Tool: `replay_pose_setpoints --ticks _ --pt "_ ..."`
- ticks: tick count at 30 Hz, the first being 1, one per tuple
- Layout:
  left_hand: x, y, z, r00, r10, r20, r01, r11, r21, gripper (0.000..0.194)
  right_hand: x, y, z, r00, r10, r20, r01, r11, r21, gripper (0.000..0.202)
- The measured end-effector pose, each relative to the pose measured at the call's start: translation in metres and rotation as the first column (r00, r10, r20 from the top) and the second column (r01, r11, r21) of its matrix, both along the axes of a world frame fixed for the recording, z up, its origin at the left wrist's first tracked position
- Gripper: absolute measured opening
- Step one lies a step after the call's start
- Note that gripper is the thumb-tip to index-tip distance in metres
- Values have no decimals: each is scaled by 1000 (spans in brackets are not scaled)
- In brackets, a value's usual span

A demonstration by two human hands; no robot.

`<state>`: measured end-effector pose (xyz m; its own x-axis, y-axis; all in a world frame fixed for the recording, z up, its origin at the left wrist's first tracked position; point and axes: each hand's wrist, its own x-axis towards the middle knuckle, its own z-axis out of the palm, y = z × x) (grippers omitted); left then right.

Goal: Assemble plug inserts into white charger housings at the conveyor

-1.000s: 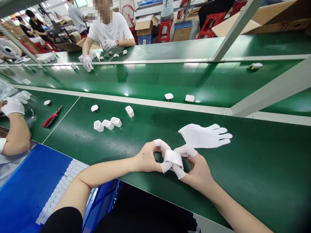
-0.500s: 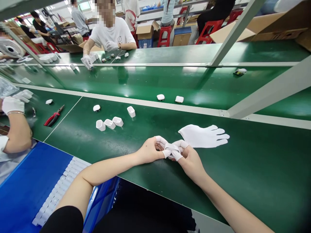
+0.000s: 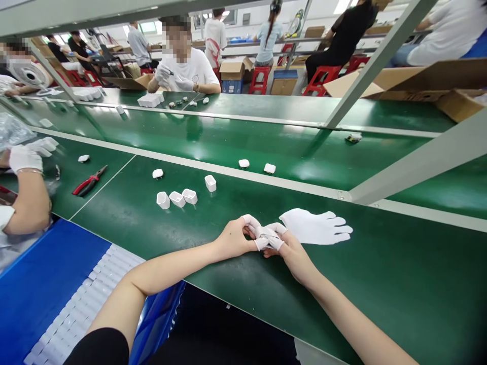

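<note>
Pinching a small white piece (image 3: 267, 233) between them, the left hand (image 3: 233, 238) and the right hand (image 3: 294, 256) meet just above the near side of the green table (image 3: 380, 284). Thumbs and forefingers press onto the piece from either side, and white covers (image 3: 249, 221) on their tips hide much of it, so its exact shape cannot be told. Just beyond the right hand, a white glove (image 3: 317, 226) lies flat, cuff toward the left. Farther left, three white cups (image 3: 177, 199) sit close together in a row, openings showing, with a fourth cup (image 3: 210, 183) a little apart on their right. A rounded white part (image 3: 157, 174) rests behind the row. Past the pale rail (image 3: 198, 165), two similar parts (image 3: 244, 163) lie near each other on the green strip (image 3: 213, 137). Red-and-black pliers (image 3: 89, 181) lie well to the left, toward a co-worker's gloved hand (image 3: 25, 158). Below the table edge, a blue bin (image 3: 45, 274) holds rows of white blocks (image 3: 89, 299)
</note>
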<state>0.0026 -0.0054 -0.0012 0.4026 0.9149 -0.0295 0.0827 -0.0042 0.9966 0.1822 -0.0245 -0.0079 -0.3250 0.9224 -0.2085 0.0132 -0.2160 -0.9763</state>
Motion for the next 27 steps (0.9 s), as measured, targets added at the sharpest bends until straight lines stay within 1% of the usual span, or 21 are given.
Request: replay_pose_setpoints --ticks 2,3,5,6,8,9,10,11,12,13,14,15,16,18,20,22,24,27 --pt "-3 0 2 1000 -3 23 2 999 47 34 -4 2 5 1000 4 6 -5 999 47 27" --pt "-3 1 3 998 7 55 -9 999 32 34 -6 4 7 1000 3 19 -4 997 76 26" --pt "-3 5 6 987 70 147 -62 997 -55 35 -9 13 11 995 12 96 -26 989 144 25" --pt "-4 8 7 972 121 202 -100 989 -111 34 -11 21 14 986 36 164 -66 982 178 27" --pt "-7 17 11 917 252 310 -189 957 -220 32 -13 46 19 943 92 321 -171 958 228 36" --pt "-9 22 12 874 324 363 -230 932 -279 31 -14 64 22 914 106 392 -215 946 243 42" --pt "-12 28 14 823 393 410 -261 903 -341 28 -15 84 25 893 90 441 -225 938 264 48" --pt "-16 34 15 773 452 446 -279 872 -401 27 -17 106 29 874 47 483 -213 931 295 51" --pt "-19 39 15 730 498 468 -287 845 -452 25 -19 129 32 850 -24 527 -187 921 343 47" --pt "-22 43 15 700 527 482 -286 825 -487 25 -23 152 34 812 -115 572 -148 907 393 40" --pt "-24 46 14 684 539 491 -279 816 -506 24 -26 173 35 768 -196 610 -116 894 433 38" --pt "-25 48 13 681 538 496 -271 815 -512 24 -31 191 35 720 -266 641 -89 881 465 39" --pt "-25 48 12 689 527 498 -260 820 -509 24 -34 207 34 675 -308 671 -79 873 481 40" --pt "-23 46 9 707 502 498 -236 832 -502 26 -40 227 29 600 -349 720 -74 871 485 35" --pt "-20 43 6 725 482 492 -228 842 -490 28 -43 231 23 548 -374 748 -80 867 491 30" --pt "-19 43 5 732 483 482 -243 845 -477 29 -41 219 17 526 -392 755 -101 853 513 27" --pt "-19 44 4 728 496 473 -269 842 -468 29 -35 193 12 537 -387 750 -149 831 536 27" --pt "-20 45 4 721 509 470 -293 839 -459 29 -20 139 2 577 -328 748 -248 802 543 31"
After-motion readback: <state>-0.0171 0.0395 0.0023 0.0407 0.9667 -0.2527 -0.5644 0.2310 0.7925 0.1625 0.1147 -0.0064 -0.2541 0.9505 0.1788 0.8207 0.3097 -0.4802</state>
